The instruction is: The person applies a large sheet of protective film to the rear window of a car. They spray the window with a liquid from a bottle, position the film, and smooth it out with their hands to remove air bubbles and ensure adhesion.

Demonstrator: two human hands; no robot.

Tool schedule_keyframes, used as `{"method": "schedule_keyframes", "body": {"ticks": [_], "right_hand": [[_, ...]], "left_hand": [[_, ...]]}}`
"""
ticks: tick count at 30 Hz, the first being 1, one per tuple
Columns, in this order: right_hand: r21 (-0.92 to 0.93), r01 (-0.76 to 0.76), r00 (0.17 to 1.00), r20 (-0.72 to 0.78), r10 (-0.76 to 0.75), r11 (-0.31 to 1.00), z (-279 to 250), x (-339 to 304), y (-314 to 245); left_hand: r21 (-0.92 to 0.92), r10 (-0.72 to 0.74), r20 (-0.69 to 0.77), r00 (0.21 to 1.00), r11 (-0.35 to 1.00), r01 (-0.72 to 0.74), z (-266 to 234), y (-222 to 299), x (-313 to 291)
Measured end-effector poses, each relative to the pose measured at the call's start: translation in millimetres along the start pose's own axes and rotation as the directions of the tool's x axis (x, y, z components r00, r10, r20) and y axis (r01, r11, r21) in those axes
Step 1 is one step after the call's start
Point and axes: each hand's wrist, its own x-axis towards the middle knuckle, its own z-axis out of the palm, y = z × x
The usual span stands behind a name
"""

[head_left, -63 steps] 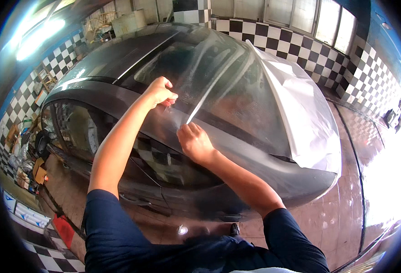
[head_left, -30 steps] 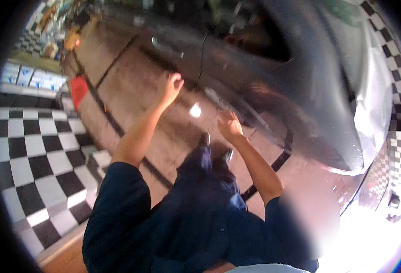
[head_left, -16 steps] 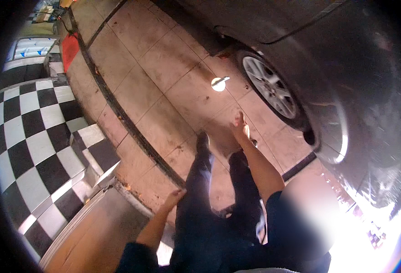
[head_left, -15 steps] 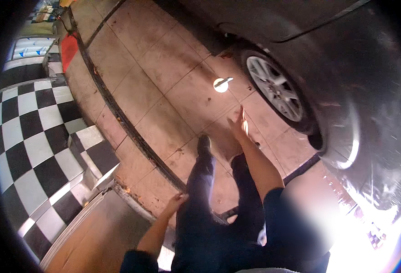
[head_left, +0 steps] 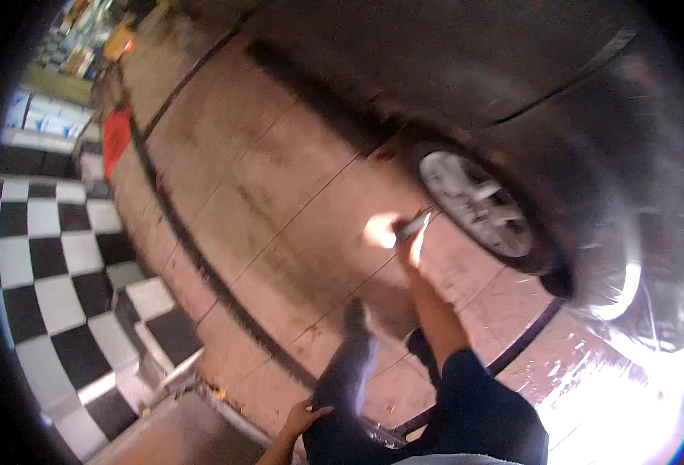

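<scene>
My right hand (head_left: 409,252) reaches out over the tiled floor, close to the car's wheel (head_left: 478,203). Its fingers are closed round a small flashlight (head_left: 416,225), slim and silvery, though motion blur hides its exact shape. A bright patch of light falls on the floor just left of it. My left hand (head_left: 305,417) holds nothing and lies on my left leg near the knee, fingers stretched out.
A dark grey car (head_left: 590,147) fills the right side. A dark grooved strip (head_left: 195,263) crosses the floor tiles (head_left: 257,209). Black-and-white checkered steps (head_left: 63,287) rise at left, above a brownish panel (head_left: 179,434). A red piece (head_left: 115,141) lies farther off.
The flashlight that lay on the floor is now in my right hand. My left hand has come to lie on my leg. The view has shifted, and my body is lower in it.
</scene>
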Motion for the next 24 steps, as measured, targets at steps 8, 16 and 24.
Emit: {"method": "schedule_keyframes", "body": {"ticks": [8, 16, 24], "right_hand": [[0.387, 0.107, 0.98, -0.195, -0.032, 0.916, -391, -189, -376], [0.154, 0.228, 0.937, -0.301, -0.174, 0.961, -668, -197, -631], [0.197, 0.208, 0.905, -0.41, -0.112, 0.958, -752, -135, -642]], "left_hand": [[0.171, 0.476, 0.179, 0.861, 0.847, -0.503, 89, 82, -75], [-0.077, 0.681, 0.717, 0.146, 0.286, -0.955, 302, 420, -309], [-0.226, 0.463, 0.859, -0.219, -0.04, -0.973, 408, 508, -394]]}}
